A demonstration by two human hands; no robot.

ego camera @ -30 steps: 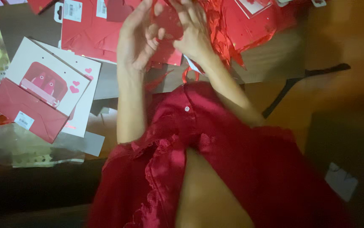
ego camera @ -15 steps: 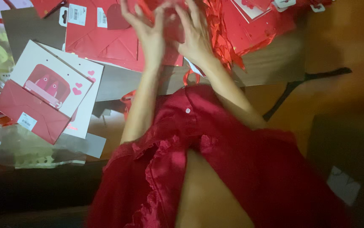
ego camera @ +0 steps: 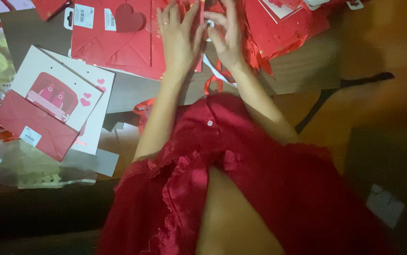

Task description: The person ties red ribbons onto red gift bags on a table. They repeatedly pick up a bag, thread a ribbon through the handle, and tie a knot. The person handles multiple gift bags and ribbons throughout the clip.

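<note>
My left hand (ego camera: 179, 35) lies with its fingers stretched and apart on a flat red paper gift bag (ego camera: 118, 45) at the top of the table. It wears a ring. My right hand (ego camera: 227, 33) is right beside it, its fingers curled toward the left hand over a small white and red bit between them. What the right fingers grip is hidden. A red ribbon loop (ego camera: 213, 84) hangs off the table edge below my wrists.
A white gift bag with a red picture and hearts (ego camera: 61, 101) lies at left, over clear plastic wrappers (ego camera: 47, 172). A heap of red bags (ego camera: 283, 26) sits at upper right on the grey table (ego camera: 298, 71). A red garment (ego camera: 260, 179) covers my lap.
Both hands have come closer together and slid a little toward the top of the table. The left hand's fingers have straightened onto the red bag.
</note>
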